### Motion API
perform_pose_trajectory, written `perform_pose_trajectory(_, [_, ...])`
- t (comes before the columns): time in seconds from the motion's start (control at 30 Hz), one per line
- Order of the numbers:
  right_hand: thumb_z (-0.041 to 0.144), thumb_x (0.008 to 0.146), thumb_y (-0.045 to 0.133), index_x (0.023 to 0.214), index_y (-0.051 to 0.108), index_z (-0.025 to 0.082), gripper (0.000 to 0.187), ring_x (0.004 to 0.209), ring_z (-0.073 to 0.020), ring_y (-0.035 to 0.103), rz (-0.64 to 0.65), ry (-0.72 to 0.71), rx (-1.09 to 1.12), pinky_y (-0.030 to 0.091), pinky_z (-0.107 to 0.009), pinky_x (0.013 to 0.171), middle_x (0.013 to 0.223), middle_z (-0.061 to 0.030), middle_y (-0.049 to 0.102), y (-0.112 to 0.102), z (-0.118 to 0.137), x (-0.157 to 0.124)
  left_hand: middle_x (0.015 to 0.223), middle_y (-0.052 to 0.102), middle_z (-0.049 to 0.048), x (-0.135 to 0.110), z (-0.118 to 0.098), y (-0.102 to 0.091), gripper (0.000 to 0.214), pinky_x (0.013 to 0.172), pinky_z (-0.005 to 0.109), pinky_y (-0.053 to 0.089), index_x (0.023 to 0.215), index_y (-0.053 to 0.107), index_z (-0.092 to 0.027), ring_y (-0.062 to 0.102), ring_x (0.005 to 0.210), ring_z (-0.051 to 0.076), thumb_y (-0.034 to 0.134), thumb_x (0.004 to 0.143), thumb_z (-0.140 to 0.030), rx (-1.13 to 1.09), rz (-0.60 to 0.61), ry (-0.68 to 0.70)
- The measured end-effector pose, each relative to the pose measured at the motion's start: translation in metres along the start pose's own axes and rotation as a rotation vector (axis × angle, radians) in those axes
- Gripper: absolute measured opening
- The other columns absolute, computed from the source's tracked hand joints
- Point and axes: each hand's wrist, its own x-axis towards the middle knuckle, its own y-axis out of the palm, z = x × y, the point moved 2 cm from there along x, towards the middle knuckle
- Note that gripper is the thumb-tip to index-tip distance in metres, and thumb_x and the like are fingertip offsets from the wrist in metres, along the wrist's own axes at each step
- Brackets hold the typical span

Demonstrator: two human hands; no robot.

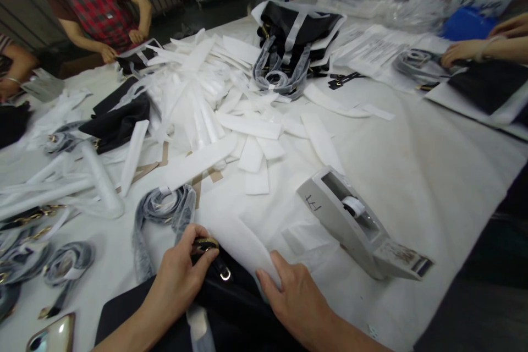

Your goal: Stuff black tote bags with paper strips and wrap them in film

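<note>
While the left hand [177,280] pinches a gold fitting [205,242] on the black bag [235,302] at the table's [433,165] near edge, grip clamped on it, the right hand [299,300] lies flat, grip apart, on a white sheet [243,242] — fitting bare, tape dispenser [355,225] untouched. The bag's lower part is cut off.

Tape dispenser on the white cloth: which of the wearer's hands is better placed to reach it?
Right, probably. The right hand rests on the white sheet, on the side of the tape dispenser. The left hand is farther off and pinches the gold zipper end on the black bag.
</note>
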Motion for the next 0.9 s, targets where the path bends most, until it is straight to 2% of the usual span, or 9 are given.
perform_pose_trajectory(0.1, [0.034,0.096,0.039,0.089,0.055,0.019,0.023,0.065,-0.0222,0.064,0.083,-0.089,-0.063,0.032,-0.029,0.059,0.068,-0.0056,0.066,-0.007,0.002,-0.002,0.088,0.067,-0.0016,0.007,-0.003,0.000,0.028,0.068,0.029,0.049,0.113,0.039,-0.026,0.066,0.075,0.017,0.050,0.088,-0.033,-0.040,-0.054,0.023])
perform_pose_trajectory(0.17, [0.033,0.097,0.036,0.093,0.055,0.018,0.024,0.066,-0.0223,0.065,0.133,-0.176,-0.102,0.031,-0.029,0.058,0.073,-0.0061,0.068,-0.015,0.002,-0.003,0.095,0.066,0.0026,0.006,-0.006,-0.005,0.035,0.070,0.032,0.051,0.124,0.037,-0.025,0.066,0.077,0.019,0.047,0.091,-0.033,0.052,-0.182,0.116])
perform_pose_trajectory(0.27, [0.032,0.097,0.035,0.096,0.055,0.018,0.024,0.066,-0.0219,0.065,0.222,-0.280,-0.122,0.029,-0.028,0.054,0.074,-0.0056,0.068,-0.024,0.004,-0.003,0.117,0.060,0.0120,-0.009,-0.019,-0.010,0.043,0.092,0.047,0.045,0.128,0.043,-0.025,0.059,0.105,0.027,0.054,0.089,-0.040,0.369,-0.282,0.542])
perform_pose_trajectory(0.33, [0.031,0.097,0.035,0.098,0.057,0.018,0.025,0.067,-0.0225,0.066,0.257,-0.319,-0.138,0.029,-0.027,0.053,0.076,-0.0069,0.069,-0.029,0.006,-0.001,0.134,0.050,0.0146,-0.018,-0.029,-0.006,0.055,0.106,0.055,0.029,0.130,0.044,-0.027,0.047,0.122,0.032,0.061,0.083,-0.050,0.597,-0.066,0.886])
perform_pose_trajectory(0.4, [0.031,0.096,0.036,0.102,0.058,0.016,0.027,0.069,-0.0234,0.066,0.270,-0.356,-0.150,0.031,-0.027,0.055,0.081,-0.0094,0.070,-0.032,0.008,0.005,0.146,0.038,0.0123,-0.018,-0.035,0.000,0.072,0.111,0.057,0.017,0.135,0.040,-0.031,0.035,0.132,0.034,0.068,0.074,-0.057,0.760,0.196,1.054])
perform_pose_trajectory(0.5, [0.033,0.095,0.038,0.097,0.061,0.015,0.029,0.066,-0.0200,0.062,0.337,-0.369,-0.057,0.036,-0.027,0.058,0.079,-0.0079,0.069,-0.039,0.008,0.015,0.144,0.040,0.0112,0.000,-0.039,0.006,0.086,0.112,0.057,0.010,0.136,0.040,-0.030,0.026,0.137,0.036,0.076,0.063,-0.059,0.861,0.330,1.032])
perform_pose_trajectory(0.67, [0.027,0.095,0.037,0.069,0.056,0.017,0.033,0.060,-0.0097,0.047,0.451,-0.334,0.292,0.034,-0.019,0.057,0.062,0.0046,0.051,-0.066,-0.012,0.006,0.112,0.060,0.0085,0.022,-0.028,0.013,0.059,0.111,0.060,0.011,0.126,0.052,-0.028,0.048,0.120,0.030,0.066,0.076,-0.056,0.757,0.346,1.007])
perform_pose_trajectory(0.8, [0.023,0.090,0.046,0.064,0.051,0.018,0.028,0.054,-0.0080,0.040,0.375,-0.260,0.270,0.029,-0.018,0.053,0.056,0.0070,0.041,-0.070,-0.023,-0.024,0.124,0.056,0.0129,0.012,-0.019,0.014,0.063,0.110,0.062,0.008,0.133,0.048,-0.026,0.045,0.124,0.032,0.057,0.081,-0.061,0.738,0.229,1.006])
perform_pose_trajectory(0.9, [0.021,0.091,0.044,0.067,0.054,0.018,0.026,0.057,-0.0093,0.046,0.279,-0.225,0.229,0.033,-0.019,0.057,0.061,0.0047,0.051,-0.060,-0.024,-0.034,0.139,0.046,0.0161,0.003,-0.017,0.019,0.070,0.112,0.061,0.005,0.139,0.040,-0.022,0.036,0.132,0.034,0.052,0.083,-0.062,0.779,0.211,1.040])
